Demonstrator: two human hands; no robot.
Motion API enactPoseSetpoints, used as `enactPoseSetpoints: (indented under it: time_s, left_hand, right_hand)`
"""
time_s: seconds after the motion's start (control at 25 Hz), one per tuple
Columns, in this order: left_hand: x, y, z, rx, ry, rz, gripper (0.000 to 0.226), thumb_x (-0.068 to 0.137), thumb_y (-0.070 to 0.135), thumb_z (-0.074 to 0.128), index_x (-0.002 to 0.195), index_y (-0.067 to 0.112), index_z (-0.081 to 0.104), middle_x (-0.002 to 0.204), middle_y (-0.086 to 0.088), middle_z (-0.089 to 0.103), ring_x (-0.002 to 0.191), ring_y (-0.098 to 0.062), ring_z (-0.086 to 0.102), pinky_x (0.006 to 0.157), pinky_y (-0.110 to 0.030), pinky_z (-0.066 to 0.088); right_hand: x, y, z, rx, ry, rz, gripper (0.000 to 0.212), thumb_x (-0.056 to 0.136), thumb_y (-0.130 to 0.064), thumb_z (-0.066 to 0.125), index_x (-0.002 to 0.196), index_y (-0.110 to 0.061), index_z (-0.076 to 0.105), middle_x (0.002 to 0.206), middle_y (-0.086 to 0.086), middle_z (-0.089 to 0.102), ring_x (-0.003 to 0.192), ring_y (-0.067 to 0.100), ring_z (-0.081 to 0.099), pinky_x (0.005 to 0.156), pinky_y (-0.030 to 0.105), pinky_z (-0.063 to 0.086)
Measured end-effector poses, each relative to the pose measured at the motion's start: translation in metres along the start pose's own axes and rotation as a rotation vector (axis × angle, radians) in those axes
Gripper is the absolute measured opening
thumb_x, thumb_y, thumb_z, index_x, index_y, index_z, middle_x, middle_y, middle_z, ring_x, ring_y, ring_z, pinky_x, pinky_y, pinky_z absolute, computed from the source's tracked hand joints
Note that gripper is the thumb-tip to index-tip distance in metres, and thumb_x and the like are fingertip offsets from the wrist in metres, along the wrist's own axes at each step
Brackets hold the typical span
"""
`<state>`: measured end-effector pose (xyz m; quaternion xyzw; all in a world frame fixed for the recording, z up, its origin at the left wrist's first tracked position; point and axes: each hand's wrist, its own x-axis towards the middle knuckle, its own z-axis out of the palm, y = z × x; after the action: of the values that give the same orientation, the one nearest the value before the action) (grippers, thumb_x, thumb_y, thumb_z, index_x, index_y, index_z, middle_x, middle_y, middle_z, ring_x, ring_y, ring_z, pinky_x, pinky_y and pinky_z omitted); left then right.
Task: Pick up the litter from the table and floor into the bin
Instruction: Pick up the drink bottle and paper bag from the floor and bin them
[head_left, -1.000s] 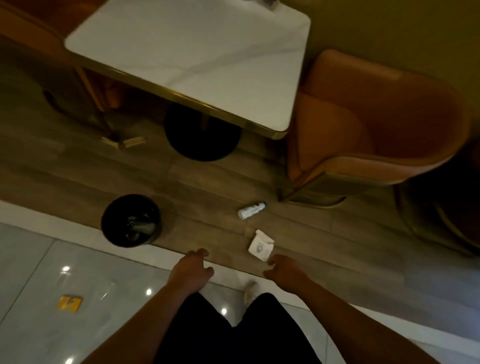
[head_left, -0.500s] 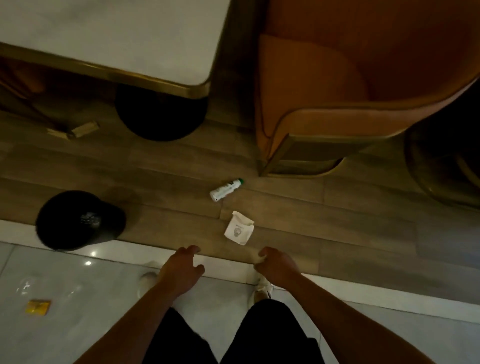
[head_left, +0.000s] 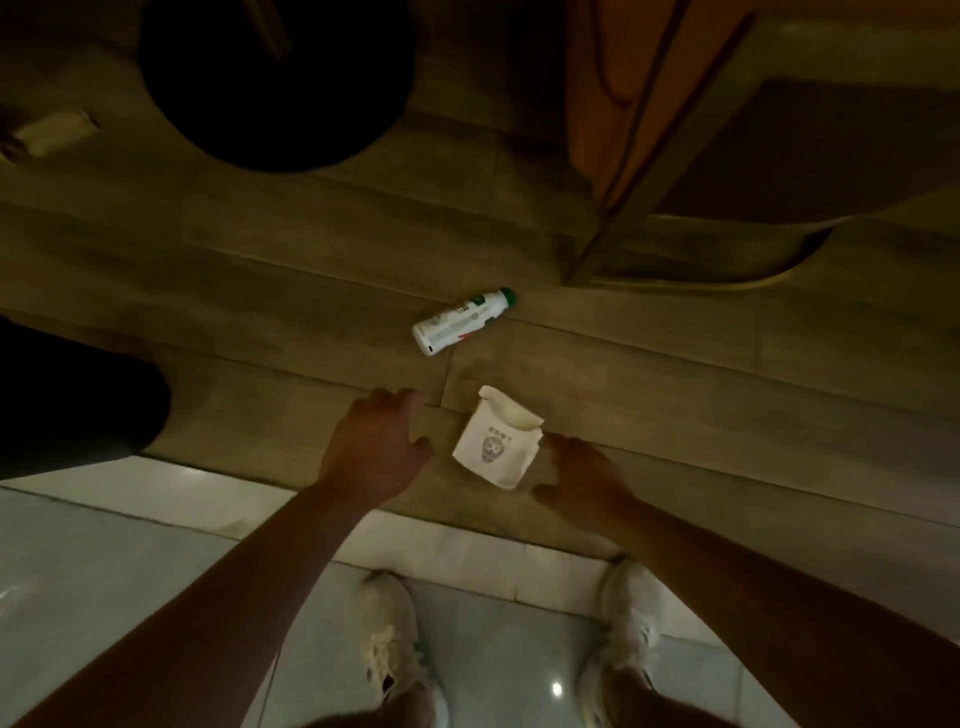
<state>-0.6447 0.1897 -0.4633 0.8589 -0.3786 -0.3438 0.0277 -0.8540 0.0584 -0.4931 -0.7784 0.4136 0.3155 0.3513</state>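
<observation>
A white paper packet (head_left: 497, 447) with a printed emblem lies on the wooden floor between my hands. My right hand (head_left: 579, 480) has its fingertips at the packet's right edge, fingers apart. My left hand (head_left: 375, 449) hovers open just left of the packet, touching nothing. A small white bottle (head_left: 461, 321) with a green cap lies on its side a little beyond the packet. The black bin (head_left: 78, 400) shows only partly at the left edge.
The round black table base (head_left: 275, 78) stands at the top left. An orange chair (head_left: 727, 130) with a gold frame fills the top right. A pale scrap (head_left: 52, 132) lies at the far left. My white shoes (head_left: 389, 639) stand on glossy tiles.
The view has dropped much closer to the floor. Both hands have moved forward and down to the packet; the right hand now reaches its edge. The bin has slid to the left edge.
</observation>
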Motion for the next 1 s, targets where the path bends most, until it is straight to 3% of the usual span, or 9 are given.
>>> enactPoseSetpoints:
  time_s: [0.16,0.32,0.48,0.6,0.72,0.84,1.0]
  left_hand:
    - [0.109,-0.02,0.083,0.17,0.186,0.107,0.062,0.079,0.035,0.069,0.135,0.017,0.047,0.128,-0.019,0.053,0.115,-0.037,0.05,0.09,-0.047,0.048]
    - [0.2,-0.024,0.122,0.235,0.35,0.244,0.071,0.079,0.034,0.072,0.142,0.015,0.043,0.132,-0.022,0.051,0.115,-0.039,0.049,0.088,-0.047,0.046]
    - [0.269,-0.033,0.138,0.373,0.319,0.299,0.09,0.076,0.05,0.072,0.148,0.017,0.029,0.135,-0.021,0.048,0.118,-0.038,0.049,0.088,-0.046,0.047]
    - [0.296,-0.037,0.149,0.425,0.282,0.278,0.099,0.073,0.053,0.074,0.15,0.016,0.024,0.136,-0.019,0.05,0.116,-0.035,0.054,0.085,-0.043,0.049]
    - [0.304,-0.045,0.157,0.394,0.259,0.259,0.093,0.077,0.048,0.073,0.149,0.014,0.025,0.137,-0.018,0.052,0.115,-0.034,0.057,0.087,-0.044,0.052]
    - [0.296,-0.05,0.159,0.311,0.204,0.247,0.088,0.08,0.045,0.072,0.149,0.012,0.027,0.139,-0.018,0.051,0.118,-0.034,0.055,0.092,-0.043,0.051]
    - [0.282,-0.058,0.148,0.152,0.15,0.202,0.09,0.073,0.04,0.079,0.146,0.013,0.033,0.141,-0.015,0.051,0.122,-0.033,0.054,0.096,-0.042,0.049]
  right_hand:
    - [0.14,0.033,0.051,-0.172,0.072,-0.142,0.079,0.082,-0.043,0.068,0.148,-0.022,0.029,0.144,0.01,0.041,0.128,0.032,0.042,0.1,0.045,0.045]
    - [0.229,0.061,0.068,-0.287,0.099,-0.175,0.096,0.074,-0.062,0.068,0.151,-0.026,0.021,0.157,0.009,0.026,0.143,0.035,0.027,0.108,0.053,0.036]
    - [0.271,0.074,0.073,-0.354,0.171,-0.285,0.091,0.06,-0.08,0.06,0.134,-0.03,0.041,0.137,0.002,0.049,0.122,0.025,0.049,0.082,0.043,0.05]
    - [0.28,0.074,0.082,-0.365,0.177,-0.356,0.089,0.053,-0.086,0.058,0.123,-0.032,0.047,0.119,-0.004,0.056,0.107,0.018,0.055,0.077,0.04,0.053]
    - [0.287,0.073,0.086,-0.392,0.185,-0.4,0.078,0.063,-0.076,0.063,0.124,-0.03,0.051,0.117,-0.004,0.062,0.101,0.017,0.058,0.075,0.035,0.05]
    - [0.29,0.072,0.085,-0.329,0.161,-0.368,0.056,0.078,-0.062,0.063,0.12,-0.026,0.056,0.116,-0.001,0.065,0.098,0.017,0.059,0.069,0.028,0.039]
    - [0.293,0.073,0.083,-0.295,0.122,-0.315,0.034,0.089,-0.051,0.058,0.107,-0.021,0.061,0.118,0.003,0.064,0.096,0.017,0.056,0.076,0.027,0.039]
